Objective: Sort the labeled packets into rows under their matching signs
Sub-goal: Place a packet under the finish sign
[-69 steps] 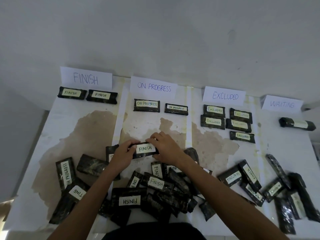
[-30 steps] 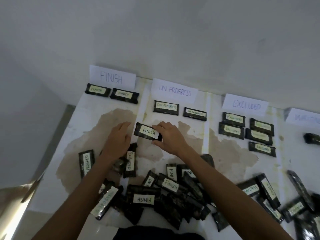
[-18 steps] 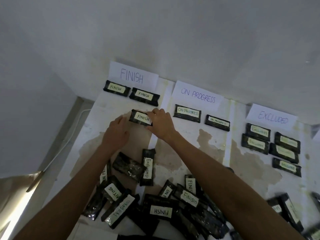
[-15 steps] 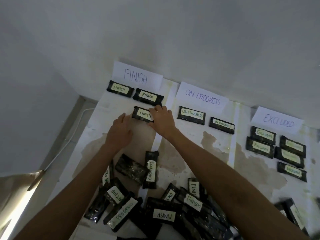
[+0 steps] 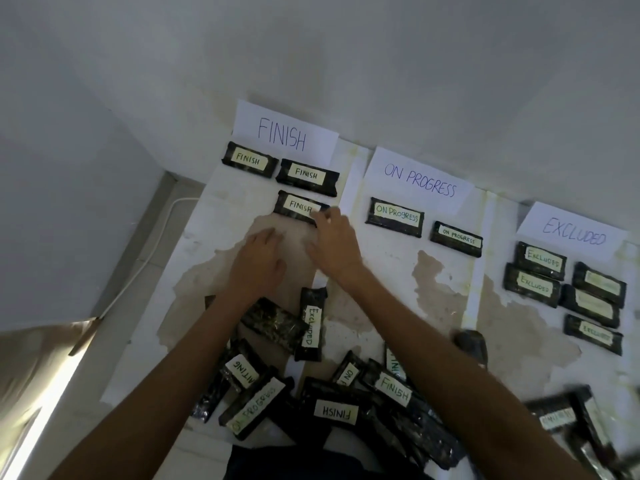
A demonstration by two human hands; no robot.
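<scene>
Now we are touching the FINISH packet point(image 5: 298, 206) just beyond our right hand point(image 5: 336, 251) with straight fingertips point(image 5: 327, 214), while our left hand point(image 5: 258, 268) is lying flat beside it, holding nothing.

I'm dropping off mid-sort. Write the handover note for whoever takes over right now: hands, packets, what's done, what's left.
Left hand: open, flat over the white table, holding nothing.
Right hand: open, fingers touching the right end of the third dark FINISH-labelled packet, which lies below two others under the white paper FINISH sign.
Done: three packets under FINISH, two under the ON PROGRESS sign, five under the EXCLUDED sign.
Left: the mixed pile of dark packets at the near edge, plus a loose EXCLUDED packet. No other sign is in view.
</scene>
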